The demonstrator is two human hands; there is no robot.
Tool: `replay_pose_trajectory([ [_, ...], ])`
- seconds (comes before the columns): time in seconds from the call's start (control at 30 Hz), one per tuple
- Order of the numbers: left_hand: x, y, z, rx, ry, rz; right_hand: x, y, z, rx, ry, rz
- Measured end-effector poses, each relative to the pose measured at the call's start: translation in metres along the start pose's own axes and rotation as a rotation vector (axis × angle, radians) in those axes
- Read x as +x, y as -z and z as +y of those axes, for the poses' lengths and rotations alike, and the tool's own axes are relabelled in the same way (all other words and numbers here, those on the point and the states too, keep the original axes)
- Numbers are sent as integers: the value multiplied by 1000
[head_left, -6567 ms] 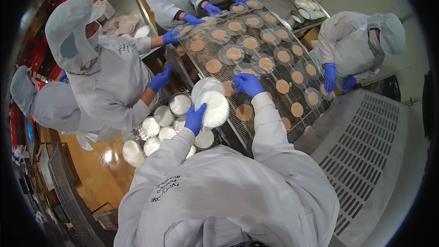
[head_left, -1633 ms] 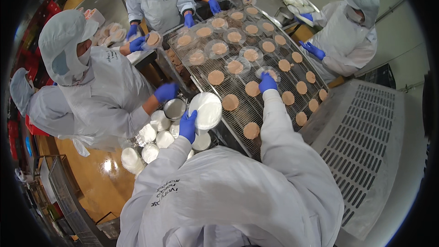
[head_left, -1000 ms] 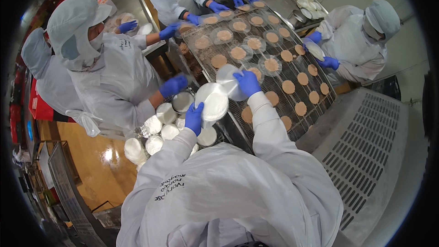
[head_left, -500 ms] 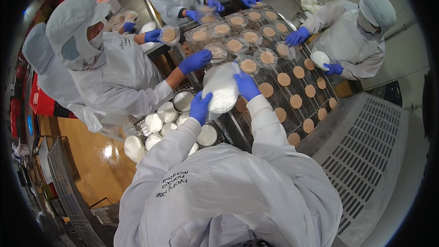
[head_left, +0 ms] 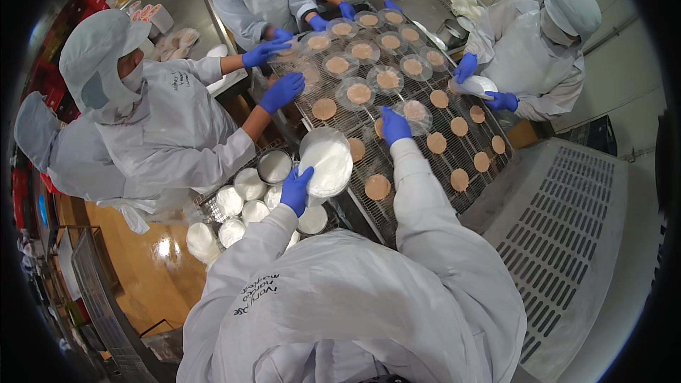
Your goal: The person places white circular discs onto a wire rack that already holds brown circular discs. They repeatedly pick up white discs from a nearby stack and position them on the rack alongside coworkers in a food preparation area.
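My left hand (head_left: pixel 296 190) is closed on the lower left edge of a thick stack of round, whitish film sheets (head_left: pixel 328 163), tilted over the near edge of the wire rack. Over the rack, my right hand (head_left: pixel 395 126) has its fingers at the left edge of a clear film disc (head_left: pixel 423 123), which lies over a flat brown patty (head_left: pixel 413 110). The grip of those fingers is partly hidden. Farther patties, such as one patty (head_left: pixel 388 79), carry clear discs; nearer ones, such as one patty (head_left: pixel 377 186), are bare.
Several white round stacks (head_left: pixel 228 201) and a metal ring (head_left: pixel 274 167) crowd a wire crate left of me. Co-workers in blue gloves reach over the rack (head_left: pixel 418 191) from the left and far sides. A co-worker (head_left: pixel 535 50) at right holds another stack. A slotted metal panel (head_left: pixel 560 241) stands right.
My right hand has left the stack and moved right over the rack, where a clear disc now covers a formerly bare patty. My left hand keeps the stack, slightly lower and left.
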State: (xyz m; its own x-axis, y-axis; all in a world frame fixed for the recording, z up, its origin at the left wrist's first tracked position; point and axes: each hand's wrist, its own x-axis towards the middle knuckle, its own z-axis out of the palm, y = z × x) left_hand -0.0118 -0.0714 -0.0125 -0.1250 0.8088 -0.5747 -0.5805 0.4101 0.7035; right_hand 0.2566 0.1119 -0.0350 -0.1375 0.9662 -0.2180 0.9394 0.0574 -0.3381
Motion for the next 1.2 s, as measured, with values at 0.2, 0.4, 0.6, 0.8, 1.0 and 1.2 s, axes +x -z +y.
replay_pose_trajectory([
  [0.2, 7, -1, 7, -69, 12, -80, -23, -4, 35, 263, 32, 209],
  [0.4, -2, -7, 8, -75, 34, -69, -37, 18, 86, -404, -221, 484],
  [0.6, -17, -5, 23, -8, 34, -106, 41, 63, 27, -109, -98, 302],
  [0.8, -26, -27, 8, -16, 6, -126, 63, 11, 112, -157, 106, 398],
  [1.0, -14, -30, 7, 15, 0, -76, 21, 56, 53, 105, -52, 120],
  [1.2, 0, -45, 30, 11, -22, -204, -46, 45, -44, 991, 201, -70],
])
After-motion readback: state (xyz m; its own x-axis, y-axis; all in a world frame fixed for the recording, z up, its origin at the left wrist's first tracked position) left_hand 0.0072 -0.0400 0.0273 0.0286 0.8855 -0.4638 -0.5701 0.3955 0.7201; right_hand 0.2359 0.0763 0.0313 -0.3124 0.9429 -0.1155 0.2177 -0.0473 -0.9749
